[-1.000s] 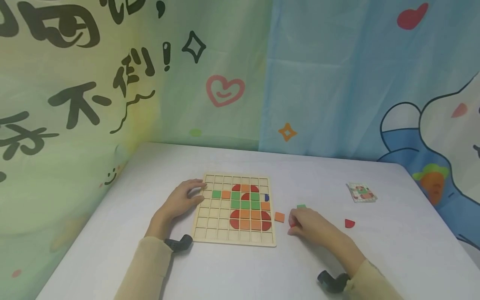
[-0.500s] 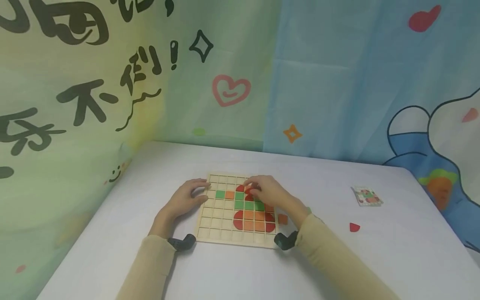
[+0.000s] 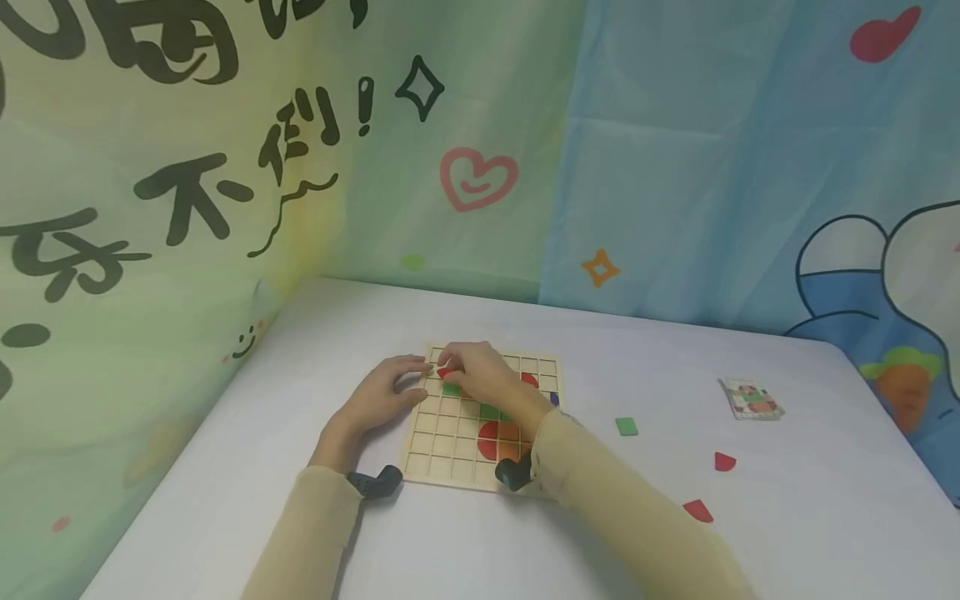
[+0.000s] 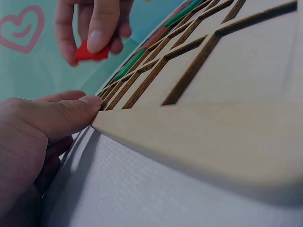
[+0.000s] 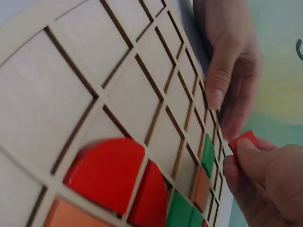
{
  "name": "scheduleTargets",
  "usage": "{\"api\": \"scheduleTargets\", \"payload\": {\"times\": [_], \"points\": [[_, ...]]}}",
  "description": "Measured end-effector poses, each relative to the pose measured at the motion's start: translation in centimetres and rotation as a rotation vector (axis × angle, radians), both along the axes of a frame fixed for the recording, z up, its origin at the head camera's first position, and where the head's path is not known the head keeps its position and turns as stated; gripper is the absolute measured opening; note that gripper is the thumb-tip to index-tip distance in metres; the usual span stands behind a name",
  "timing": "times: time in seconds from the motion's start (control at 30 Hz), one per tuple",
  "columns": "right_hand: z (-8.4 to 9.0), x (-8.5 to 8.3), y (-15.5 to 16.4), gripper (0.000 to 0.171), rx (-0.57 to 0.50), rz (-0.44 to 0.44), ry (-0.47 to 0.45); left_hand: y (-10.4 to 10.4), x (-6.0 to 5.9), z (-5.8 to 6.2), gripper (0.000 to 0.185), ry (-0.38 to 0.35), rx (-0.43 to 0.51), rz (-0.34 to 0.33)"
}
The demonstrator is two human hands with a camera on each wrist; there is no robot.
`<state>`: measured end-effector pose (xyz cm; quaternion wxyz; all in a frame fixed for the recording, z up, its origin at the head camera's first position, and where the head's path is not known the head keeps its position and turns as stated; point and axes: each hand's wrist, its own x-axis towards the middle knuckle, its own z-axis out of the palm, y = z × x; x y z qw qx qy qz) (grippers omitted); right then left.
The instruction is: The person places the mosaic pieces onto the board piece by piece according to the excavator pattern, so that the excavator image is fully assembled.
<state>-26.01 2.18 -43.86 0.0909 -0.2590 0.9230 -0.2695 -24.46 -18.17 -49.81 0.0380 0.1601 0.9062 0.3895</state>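
Note:
A wooden grid board (image 3: pixel 438 446) lies on the table with red, orange and green tiles in some of its cells. My right hand (image 3: pixel 483 375) pinches a red curved-edge tile (image 5: pixel 245 138) between thumb and fingers, over the board's upper left part. In the left wrist view the red tile (image 4: pixel 91 53) hangs just above the grid, apart from it. A green tile (image 3: pixel 451 389) sits in a cell right below it. My left hand (image 3: pixel 381 396) rests against the board's left edge, its thumb and fingers extended and touching the rim. The right forearm hides much of the tile pattern.
To the board's right lie a loose green tile (image 3: pixel 627 426) and two red tiles, one farther back (image 3: pixel 724 461) and a nearer red tile (image 3: pixel 698 510). Small patterned cards (image 3: pixel 752 398) are stacked at the back right. A printed curtain (image 3: pixel 480 225) hangs behind the table.
My right hand has gone from the loose tiles beside the board to the board's upper left, carrying the red tile. The left hand stays at the left edge. The head view has shifted slightly.

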Motion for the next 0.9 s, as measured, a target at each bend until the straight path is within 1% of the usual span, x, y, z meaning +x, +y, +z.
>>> {"api": "scheduleTargets", "payload": {"times": [0.13, 0.23, 0.37, 0.5, 0.73, 0.9], "points": [[-0.4, -0.4, -0.6, 0.023, 0.015, 0.066, 0.066, -0.1, -0.2, -0.2, 0.045, -0.003, 0.011, -0.006], [-0.8, -0.6, -0.9, 0.024, 0.006, 0.085, 0.094, -0.2, -0.2, -0.2, 0.046, -0.007, 0.016, -0.004], [-1.1, -0.6, -1.3, 0.019, 0.01, 0.051, 0.077, -0.2, -0.1, -0.1, 0.047, -0.011, 0.021, -0.012], [-1.2, -0.5, -1.5, 0.013, 0.041, 0.045, 0.059, -0.1, 0.0, 0.0, 0.047, -0.009, 0.032, -0.02], [-1.3, -0.6, -1.9, 0.014, 0.113, 0.031, 0.059, 0.0, 0.1, 0.1, 0.047, -0.01, 0.048, -0.025], [-1.4, -0.5, -2.3, 0.013, 0.111, -0.005, 0.064, -0.1, 0.0, 0.0, 0.047, -0.011, 0.044, -0.015]]}}
